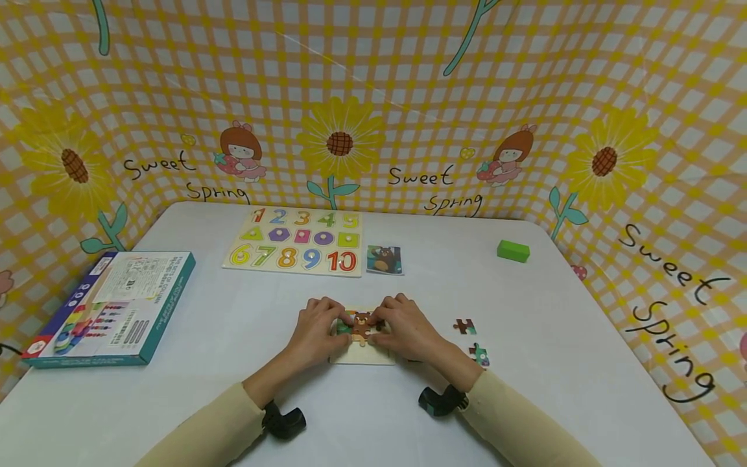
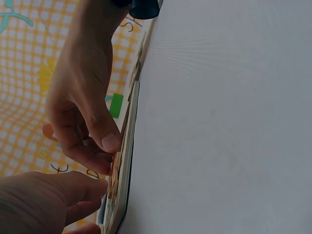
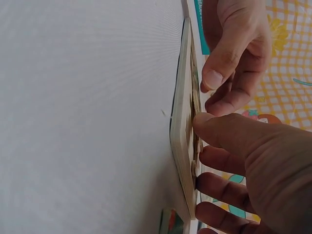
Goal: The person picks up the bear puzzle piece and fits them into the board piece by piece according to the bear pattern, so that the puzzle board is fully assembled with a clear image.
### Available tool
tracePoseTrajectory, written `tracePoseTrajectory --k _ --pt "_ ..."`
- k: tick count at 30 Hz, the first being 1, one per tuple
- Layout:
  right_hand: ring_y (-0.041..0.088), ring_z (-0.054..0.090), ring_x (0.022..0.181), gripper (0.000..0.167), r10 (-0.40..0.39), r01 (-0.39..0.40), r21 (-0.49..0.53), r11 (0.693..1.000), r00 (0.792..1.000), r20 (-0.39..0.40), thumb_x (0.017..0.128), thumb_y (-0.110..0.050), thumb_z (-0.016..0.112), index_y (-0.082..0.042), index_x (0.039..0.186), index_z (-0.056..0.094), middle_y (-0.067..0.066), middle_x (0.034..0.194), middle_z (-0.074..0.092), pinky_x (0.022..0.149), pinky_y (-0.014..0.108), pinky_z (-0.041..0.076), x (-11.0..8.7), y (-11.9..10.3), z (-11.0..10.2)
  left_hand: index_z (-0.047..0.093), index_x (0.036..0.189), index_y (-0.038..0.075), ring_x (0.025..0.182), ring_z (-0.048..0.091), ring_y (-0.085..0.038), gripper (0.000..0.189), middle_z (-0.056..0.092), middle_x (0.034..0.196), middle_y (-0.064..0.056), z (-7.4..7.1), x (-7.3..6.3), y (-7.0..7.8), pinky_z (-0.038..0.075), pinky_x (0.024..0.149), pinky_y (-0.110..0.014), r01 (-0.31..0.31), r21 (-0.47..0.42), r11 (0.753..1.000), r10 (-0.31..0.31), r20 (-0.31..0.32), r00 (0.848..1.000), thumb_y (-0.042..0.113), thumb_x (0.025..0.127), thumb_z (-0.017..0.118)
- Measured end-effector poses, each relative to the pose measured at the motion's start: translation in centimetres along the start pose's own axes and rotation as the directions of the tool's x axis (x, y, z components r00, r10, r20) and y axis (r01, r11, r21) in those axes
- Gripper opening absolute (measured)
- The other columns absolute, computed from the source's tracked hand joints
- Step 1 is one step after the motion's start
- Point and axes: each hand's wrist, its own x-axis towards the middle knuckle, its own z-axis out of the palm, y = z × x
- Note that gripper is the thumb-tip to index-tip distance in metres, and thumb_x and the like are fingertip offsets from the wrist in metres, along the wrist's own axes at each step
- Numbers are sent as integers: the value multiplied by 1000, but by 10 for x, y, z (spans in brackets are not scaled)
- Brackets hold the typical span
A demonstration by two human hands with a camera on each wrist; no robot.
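Note:
A small wooden puzzle board lies before me with a bear picture partly laid in its upper half. From the left, my left hand has thumb and forefinger on a green-edged puzzle piece. My right hand holds thumb and forefinger to the pieces at the bear's right side, covering much of them. Both hands show close to the tray in the left wrist view, left hand below and right hand above. In the right wrist view, my right thumb touches the pieces.
Loose jigsaw pieces lie right of my right wrist. Behind the board are a bear card and a number board. A boxed toy set stands left; a green block sits at the back right.

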Motion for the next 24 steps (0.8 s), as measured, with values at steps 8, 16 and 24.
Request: tracePoseTrajectory --k 8,16,24 --pt "13 43 83 20 1 -1 9 1000 1000 -1 76 -29 77 -19 92 72 -3 89 59 76 32 35 0 -1 0 68 87 16 103 45 -26 14 58 103 -3 3 1 3 33 88 -48 -4 4 1000 4 11 1000 18 73 72" --pt "13 43 83 21 -10 10 9 1000 1000 -20 75 -30 77 -18 91 72 -3 90 60 76 31 35 -1 0 1 69 87 16 102 44 -25 14 57 104 -3 7 1 3 33 87 -45 17 28 999 -17 18 1000 19 73 73" --pt "12 43 83 21 -22 22 13 1000 999 -33 75 -30 78 -18 90 72 -4 89 59 75 30 34 -1 0 1 69 86 17 102 44 -25 14 57 105 -4 7 1 5 33 86 -45 18 48 999 -18 9 1000 19 74 73"
